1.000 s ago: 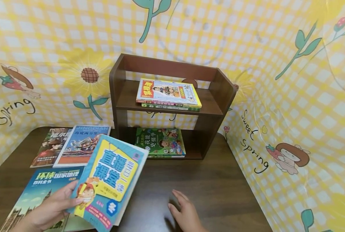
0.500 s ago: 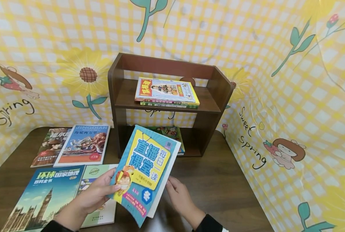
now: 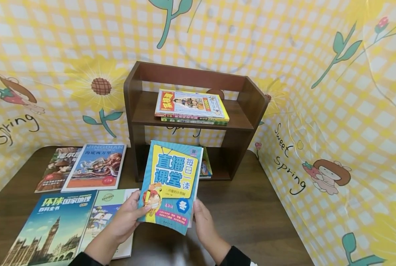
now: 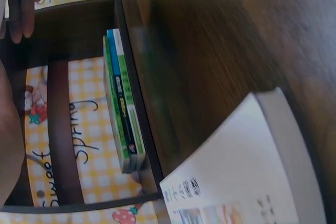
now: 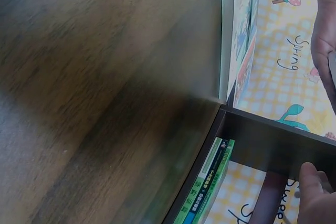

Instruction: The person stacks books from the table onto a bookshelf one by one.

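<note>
A blue and yellow children's book [image 3: 174,173] is held up, cover toward me, before the bookshelf in the head view. At its lower left edge my left hand [image 3: 126,218] grips it, thumb on the cover. My right hand [image 3: 206,225] holds the lower right edge, its fingers partly hidden behind the book. In the left wrist view, the right hand's fingers [image 4: 23,6] appear at the top left corner. Behind the book stands a brown two-tier bookshelf [image 3: 133,99]. A book stack [image 3: 191,106] lies on its upper tier, and more books [image 4: 123,103] lie on the lower one.
On the table's left lie a landmark-cover book [image 3: 51,225], a pale green book [image 3: 101,210] beside it, an orange and blue book [image 3: 96,166] and a dark-cover book [image 3: 58,166]. Patterned yellow cloth [image 3: 198,37] surrounds the wooden table [image 3: 251,221].
My left hand has carried the book rightward from above the left-hand books to in front of the shelf. My right hand has come up to its right edge, and the book has turned more upright.
</note>
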`<state>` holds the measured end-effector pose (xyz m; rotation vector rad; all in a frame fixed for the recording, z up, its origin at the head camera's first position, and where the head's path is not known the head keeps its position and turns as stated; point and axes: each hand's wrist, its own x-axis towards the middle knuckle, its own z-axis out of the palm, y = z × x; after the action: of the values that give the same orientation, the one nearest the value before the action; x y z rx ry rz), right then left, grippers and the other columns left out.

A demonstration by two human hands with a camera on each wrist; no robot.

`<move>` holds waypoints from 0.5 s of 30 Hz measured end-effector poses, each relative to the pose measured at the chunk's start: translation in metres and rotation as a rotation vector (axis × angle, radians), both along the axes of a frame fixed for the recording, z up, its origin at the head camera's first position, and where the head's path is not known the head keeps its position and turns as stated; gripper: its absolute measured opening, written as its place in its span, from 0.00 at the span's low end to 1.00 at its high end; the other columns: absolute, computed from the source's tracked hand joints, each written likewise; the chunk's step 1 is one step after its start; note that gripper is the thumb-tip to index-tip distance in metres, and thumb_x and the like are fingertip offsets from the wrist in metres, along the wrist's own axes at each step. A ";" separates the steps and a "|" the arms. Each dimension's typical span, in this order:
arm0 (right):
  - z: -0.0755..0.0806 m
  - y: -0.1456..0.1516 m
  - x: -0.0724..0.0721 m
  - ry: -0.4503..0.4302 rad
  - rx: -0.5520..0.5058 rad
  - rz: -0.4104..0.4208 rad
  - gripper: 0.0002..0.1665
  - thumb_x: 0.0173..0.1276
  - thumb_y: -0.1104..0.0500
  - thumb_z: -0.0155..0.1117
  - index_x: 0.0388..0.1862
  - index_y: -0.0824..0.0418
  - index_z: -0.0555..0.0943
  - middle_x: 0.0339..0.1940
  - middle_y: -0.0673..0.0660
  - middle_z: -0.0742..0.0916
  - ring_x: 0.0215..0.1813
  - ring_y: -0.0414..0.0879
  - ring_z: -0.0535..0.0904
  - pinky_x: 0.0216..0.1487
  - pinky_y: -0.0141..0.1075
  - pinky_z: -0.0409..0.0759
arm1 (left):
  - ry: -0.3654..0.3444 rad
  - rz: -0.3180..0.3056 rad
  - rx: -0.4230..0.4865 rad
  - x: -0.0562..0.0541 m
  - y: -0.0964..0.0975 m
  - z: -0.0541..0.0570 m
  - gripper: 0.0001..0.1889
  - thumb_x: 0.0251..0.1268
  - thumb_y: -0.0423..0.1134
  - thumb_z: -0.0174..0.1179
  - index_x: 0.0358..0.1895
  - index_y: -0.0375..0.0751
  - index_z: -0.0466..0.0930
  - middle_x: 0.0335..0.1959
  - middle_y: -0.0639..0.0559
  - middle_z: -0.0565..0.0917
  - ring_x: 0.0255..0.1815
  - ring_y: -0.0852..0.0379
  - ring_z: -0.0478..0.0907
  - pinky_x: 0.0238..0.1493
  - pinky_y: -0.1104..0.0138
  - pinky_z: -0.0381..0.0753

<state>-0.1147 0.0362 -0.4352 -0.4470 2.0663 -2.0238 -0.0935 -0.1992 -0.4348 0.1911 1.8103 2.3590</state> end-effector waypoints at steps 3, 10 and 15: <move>0.003 -0.003 -0.002 -0.075 -0.076 -0.033 0.30 0.78 0.45 0.44 0.72 0.58 0.65 0.59 0.59 0.81 0.54 0.47 0.80 0.52 0.37 0.80 | -0.002 0.064 -0.027 -0.002 0.010 0.002 0.23 0.73 0.30 0.48 0.64 0.29 0.50 0.45 0.58 0.83 0.44 0.61 0.82 0.46 0.67 0.82; 0.007 -0.004 -0.002 -0.141 -0.154 -0.036 0.38 0.77 0.35 0.32 0.72 0.59 0.62 0.57 0.60 0.81 0.51 0.47 0.80 0.50 0.39 0.81 | -0.065 0.233 -0.111 -0.005 0.025 0.008 0.17 0.72 0.25 0.47 0.59 0.29 0.57 0.52 0.41 0.79 0.43 0.61 0.81 0.45 0.69 0.82; 0.006 -0.007 -0.002 -0.152 -0.161 -0.096 0.30 0.77 0.45 0.47 0.70 0.61 0.64 0.55 0.59 0.83 0.52 0.47 0.82 0.52 0.38 0.81 | -0.091 0.291 -0.169 -0.006 0.030 0.008 0.16 0.71 0.25 0.48 0.58 0.30 0.59 0.54 0.36 0.78 0.42 0.61 0.80 0.44 0.70 0.81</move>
<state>-0.1164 0.0289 -0.4289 -0.2156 1.8779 -2.2148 -0.0997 -0.1690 -0.4269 -0.2123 2.1020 2.3301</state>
